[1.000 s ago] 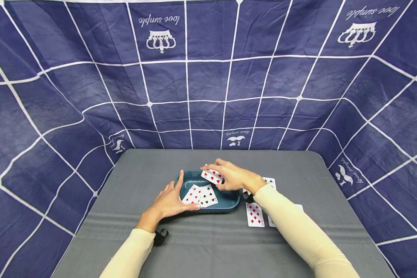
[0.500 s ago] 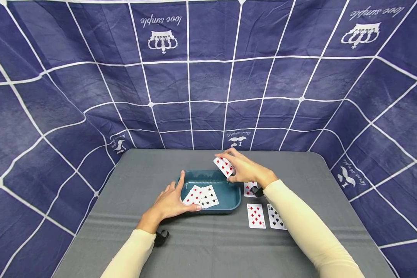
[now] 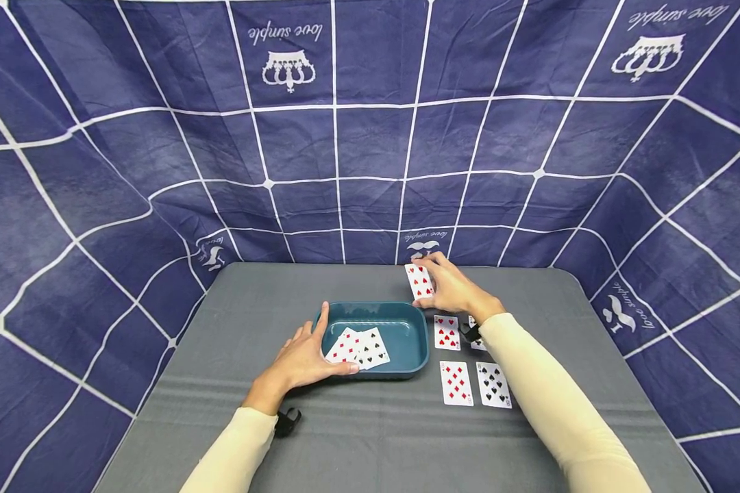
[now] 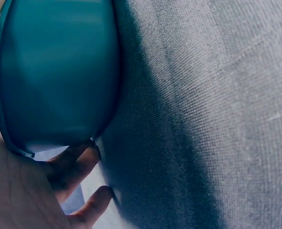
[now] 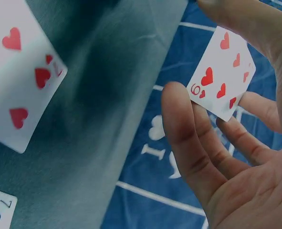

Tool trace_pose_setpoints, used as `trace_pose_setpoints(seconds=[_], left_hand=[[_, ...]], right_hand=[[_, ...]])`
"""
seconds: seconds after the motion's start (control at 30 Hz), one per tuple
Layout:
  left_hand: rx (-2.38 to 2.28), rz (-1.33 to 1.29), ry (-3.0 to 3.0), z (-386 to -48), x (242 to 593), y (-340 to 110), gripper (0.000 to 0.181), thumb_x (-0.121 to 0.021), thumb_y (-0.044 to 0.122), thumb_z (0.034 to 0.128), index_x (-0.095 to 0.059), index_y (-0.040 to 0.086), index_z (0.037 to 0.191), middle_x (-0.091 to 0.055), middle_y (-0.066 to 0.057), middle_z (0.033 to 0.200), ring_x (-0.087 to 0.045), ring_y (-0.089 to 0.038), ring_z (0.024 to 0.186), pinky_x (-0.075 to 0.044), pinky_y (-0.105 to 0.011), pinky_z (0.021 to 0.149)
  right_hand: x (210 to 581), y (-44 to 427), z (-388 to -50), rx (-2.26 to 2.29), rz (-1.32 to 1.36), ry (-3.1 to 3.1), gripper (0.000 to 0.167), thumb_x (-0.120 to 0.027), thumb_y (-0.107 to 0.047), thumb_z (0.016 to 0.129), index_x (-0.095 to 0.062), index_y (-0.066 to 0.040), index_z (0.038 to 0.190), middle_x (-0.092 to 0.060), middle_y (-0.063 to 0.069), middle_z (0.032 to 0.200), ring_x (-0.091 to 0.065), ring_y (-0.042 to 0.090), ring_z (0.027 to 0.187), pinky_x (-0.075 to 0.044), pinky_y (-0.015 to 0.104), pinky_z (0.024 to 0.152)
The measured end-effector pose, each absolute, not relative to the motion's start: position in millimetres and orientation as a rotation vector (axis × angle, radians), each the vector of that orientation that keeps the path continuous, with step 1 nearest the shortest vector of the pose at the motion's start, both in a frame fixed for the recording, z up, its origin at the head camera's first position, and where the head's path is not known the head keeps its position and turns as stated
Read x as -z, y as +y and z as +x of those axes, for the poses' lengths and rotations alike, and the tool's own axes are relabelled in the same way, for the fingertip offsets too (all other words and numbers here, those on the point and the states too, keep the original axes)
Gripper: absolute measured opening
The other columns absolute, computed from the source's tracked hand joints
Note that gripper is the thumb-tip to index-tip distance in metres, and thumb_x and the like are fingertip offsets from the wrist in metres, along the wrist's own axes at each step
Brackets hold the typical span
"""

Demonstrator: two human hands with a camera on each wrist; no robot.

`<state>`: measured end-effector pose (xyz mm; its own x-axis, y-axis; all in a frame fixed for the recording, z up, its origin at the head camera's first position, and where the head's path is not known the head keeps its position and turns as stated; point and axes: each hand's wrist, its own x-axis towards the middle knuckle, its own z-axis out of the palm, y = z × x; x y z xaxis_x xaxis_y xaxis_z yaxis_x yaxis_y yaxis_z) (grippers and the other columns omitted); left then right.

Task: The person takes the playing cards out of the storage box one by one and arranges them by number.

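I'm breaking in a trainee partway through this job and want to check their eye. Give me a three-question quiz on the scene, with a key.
1. Multiple choice: which suit shows on the held card in the right hand?
a) clubs
b) hearts
c) spades

2. Fill in: seen from the person's side, the left hand grips the ____ end of the tray.

3. True or false: the cards visible in the tray lie face down.

Key
1. b
2. left
3. False: a diamonds card and a spades card lie there with their faces up.
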<state>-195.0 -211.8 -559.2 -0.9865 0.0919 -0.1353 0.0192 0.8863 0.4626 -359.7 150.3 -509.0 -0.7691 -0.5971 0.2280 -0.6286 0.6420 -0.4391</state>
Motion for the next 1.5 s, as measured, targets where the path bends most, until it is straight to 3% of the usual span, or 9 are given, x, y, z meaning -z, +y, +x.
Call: trace_pose_setpoints(seconds=[0.07, 0.23, 0.63, 0.87, 1.3, 1.5], left_hand=[[-0.706, 0.087, 2.905, -195.3, 559.4, -211.9, 0.162, -0.090, 0.094, 0.0722, -0.003, 0.025, 0.190, -0.048, -0.033, 0.176, -0.056, -0.047, 0.158, -0.042, -0.075, 0.131], [-0.687, 0.098, 2.917, -195.1, 558.5, -211.4, 0.163, -0.090, 0.094, 0.0718, -0.003, 0.024, 0.190, -0.050, -0.033, 0.174, -0.058, -0.046, 0.155, -0.045, -0.074, 0.128], [-0.706, 0.098, 2.905, -193.6, 558.4, -208.3, 0.163, -0.090, 0.094, 0.0714, -0.002, 0.025, 0.190, -0.048, -0.033, 0.176, -0.056, -0.047, 0.158, -0.042, -0.075, 0.131], [-0.705, 0.097, 2.916, -194.1, 558.4, -209.8, 0.163, -0.091, 0.093, 0.0714, -0.003, 0.024, 0.190, -0.049, -0.033, 0.175, -0.058, -0.046, 0.156, -0.044, -0.074, 0.130], [-0.718, 0.100, 2.912, -194.2, 558.6, -210.1, 0.164, -0.090, 0.093, 0.0712, -0.002, 0.024, 0.190, -0.051, -0.032, 0.174, -0.058, -0.046, 0.155, -0.042, -0.074, 0.131], [-0.716, 0.089, 2.915, -193.4, 559.9, -211.2, 0.164, -0.091, 0.093, 0.0713, -0.002, 0.024, 0.190, -0.050, -0.032, 0.175, -0.058, -0.045, 0.155, -0.043, -0.073, 0.130]], right_hand=[[511.8, 154.6, -363.5, -0.807, 0.982, -2.805, 0.102, -0.107, -0.031, 0.083, -0.059, -0.004, 0.169, -0.060, 0.025, 0.152, -0.068, 0.032, 0.107, -0.057, 0.054, 0.108], [522.1, 166.1, -373.7, -0.805, 0.828, -2.876, 0.101, -0.106, -0.035, 0.085, -0.058, -0.004, 0.168, -0.060, 0.028, 0.154, -0.066, 0.044, 0.136, -0.054, 0.062, 0.122], [553.4, 189.2, -378.5, -0.654, 0.601, -3.059, 0.097, -0.101, -0.046, 0.091, -0.060, -0.008, 0.170, -0.060, 0.030, 0.165, -0.061, 0.049, 0.151, -0.052, 0.068, 0.125], [560.9, 191.3, -379.5, -0.676, 0.602, -3.040, 0.087, -0.103, -0.044, 0.089, -0.068, -0.006, 0.159, -0.064, 0.033, 0.160, -0.062, 0.056, 0.149, -0.052, 0.070, 0.125], [563.3, 188.4, -379.8, -0.660, 0.628, -3.042, 0.079, -0.103, -0.043, 0.089, -0.076, -0.003, 0.151, -0.070, 0.032, 0.149, -0.065, 0.054, 0.144, -0.051, 0.066, 0.127], [562.0, 187.3, -378.5, -0.670, 0.656, -3.027, 0.078, -0.104, -0.041, 0.086, -0.078, -0.003, 0.148, -0.071, 0.033, 0.145, -0.066, 0.056, 0.140, -0.051, 0.073, 0.123]])
